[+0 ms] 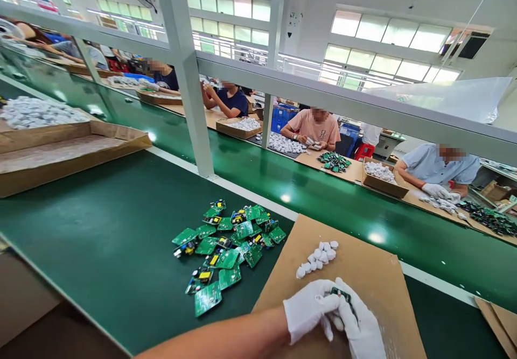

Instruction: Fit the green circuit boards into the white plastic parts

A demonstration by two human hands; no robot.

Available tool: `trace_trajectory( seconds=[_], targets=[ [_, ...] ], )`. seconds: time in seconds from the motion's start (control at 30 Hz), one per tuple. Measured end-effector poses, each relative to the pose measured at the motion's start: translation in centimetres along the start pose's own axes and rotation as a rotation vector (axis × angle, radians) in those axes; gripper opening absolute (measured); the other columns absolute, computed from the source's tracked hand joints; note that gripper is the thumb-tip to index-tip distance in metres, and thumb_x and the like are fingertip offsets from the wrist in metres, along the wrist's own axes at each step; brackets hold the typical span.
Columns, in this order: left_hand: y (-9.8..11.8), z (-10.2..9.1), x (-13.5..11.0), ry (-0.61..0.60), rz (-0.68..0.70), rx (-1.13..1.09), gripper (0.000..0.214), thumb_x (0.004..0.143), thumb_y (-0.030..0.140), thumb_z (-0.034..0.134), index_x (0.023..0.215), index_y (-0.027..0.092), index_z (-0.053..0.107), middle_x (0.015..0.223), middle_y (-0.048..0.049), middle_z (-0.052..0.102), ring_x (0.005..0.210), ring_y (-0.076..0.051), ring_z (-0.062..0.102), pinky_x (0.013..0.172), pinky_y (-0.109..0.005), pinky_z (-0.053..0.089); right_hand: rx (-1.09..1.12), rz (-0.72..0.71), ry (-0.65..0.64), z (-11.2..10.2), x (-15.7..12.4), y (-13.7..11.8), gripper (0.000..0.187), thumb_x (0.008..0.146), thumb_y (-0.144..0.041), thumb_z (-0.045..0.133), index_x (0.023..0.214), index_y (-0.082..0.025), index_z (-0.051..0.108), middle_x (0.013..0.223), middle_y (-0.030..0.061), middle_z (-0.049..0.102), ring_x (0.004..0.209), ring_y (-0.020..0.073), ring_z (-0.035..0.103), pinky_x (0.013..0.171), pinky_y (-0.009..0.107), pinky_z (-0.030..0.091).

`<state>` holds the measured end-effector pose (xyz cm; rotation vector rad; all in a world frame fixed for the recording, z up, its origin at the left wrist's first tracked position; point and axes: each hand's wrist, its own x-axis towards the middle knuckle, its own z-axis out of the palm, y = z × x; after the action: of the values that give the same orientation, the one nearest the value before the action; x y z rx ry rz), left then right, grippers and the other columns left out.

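Observation:
Both my hands wear white gloves and meet low over a brown cardboard sheet [363,278]. My left hand [309,308] and my right hand [359,324] are closed together around a small green circuit board [343,296], only partly visible between the fingers. Just beyond them lies a small heap of white plastic caps [319,257] on the cardboard. To the left, a pile of green circuit boards [228,248] is spread over the green table.
A green conveyor belt [307,187] runs behind a white frame post [189,84]. Several seated people work across it with trays of white parts. A shallow cardboard tray [60,154] sits at far left. More cardboard [498,321] lies at the lower right.

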<state>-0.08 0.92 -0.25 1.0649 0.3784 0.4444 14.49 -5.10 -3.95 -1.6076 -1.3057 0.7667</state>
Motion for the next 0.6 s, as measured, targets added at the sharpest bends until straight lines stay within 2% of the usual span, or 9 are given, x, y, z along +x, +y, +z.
trace_trajectory(
  seconds=[0.13,0.27,0.4,0.5,0.6],
  targets=[
    [-0.1,0.0,0.1,0.097,-0.023,0.008,0.037,0.065,0.046,0.059,0.069,0.010,0.059,0.072,-0.0105,0.063,0.054,-0.011,0.055,0.039,-0.017,0.042,0.026,0.000,-0.041,-0.1,0.2,0.5,0.045,0.083,-0.051,0.048,0.116,-0.024,0.062,0.116,0.0030,0.064,0.110,0.0223,0.058,0.096,0.029,0.044],
    [-0.1,-0.1,0.2,0.084,-0.034,0.022,0.035,0.066,0.045,0.057,0.069,0.009,0.060,0.072,-0.0110,0.064,0.054,-0.010,0.054,0.039,-0.015,0.041,-0.038,0.034,-0.046,0.1,0.2,0.7,0.050,0.080,-0.052,0.052,0.119,-0.023,0.060,0.119,0.0034,0.062,0.113,0.0221,0.055,0.101,0.029,0.039],
    [-0.1,-0.3,0.4,0.075,-0.036,0.005,0.040,0.064,0.049,0.058,0.071,0.010,0.058,0.070,-0.0102,0.063,0.054,-0.011,0.055,0.039,-0.017,0.042,-0.021,-0.014,-0.024,0.0,0.2,0.4,0.049,0.085,-0.051,0.045,0.122,-0.021,0.057,0.121,0.0044,0.060,0.113,0.0214,0.055,0.098,0.029,0.042],
    [-0.4,-0.5,0.6,0.052,-0.052,-0.036,0.037,0.065,0.046,0.056,0.073,0.010,0.057,0.065,-0.0084,0.061,0.053,-0.011,0.055,0.039,-0.017,0.042,-0.105,-0.070,0.006,0.0,0.1,-0.1,0.042,0.083,-0.045,0.052,0.118,-0.024,0.060,0.117,0.0025,0.063,0.109,0.0214,0.058,0.095,0.028,0.045],
    [-0.8,-0.6,0.8,0.094,-0.011,-0.048,0.028,0.067,0.039,0.055,0.069,0.012,0.054,0.064,-0.0048,0.057,0.050,-0.009,0.052,0.037,-0.017,0.042,-0.142,-0.134,0.042,0.2,-0.1,-0.5,0.044,0.079,-0.040,0.058,0.119,-0.024,0.059,0.117,0.0023,0.063,0.108,0.0217,0.058,0.089,0.024,0.049]
  ],
)
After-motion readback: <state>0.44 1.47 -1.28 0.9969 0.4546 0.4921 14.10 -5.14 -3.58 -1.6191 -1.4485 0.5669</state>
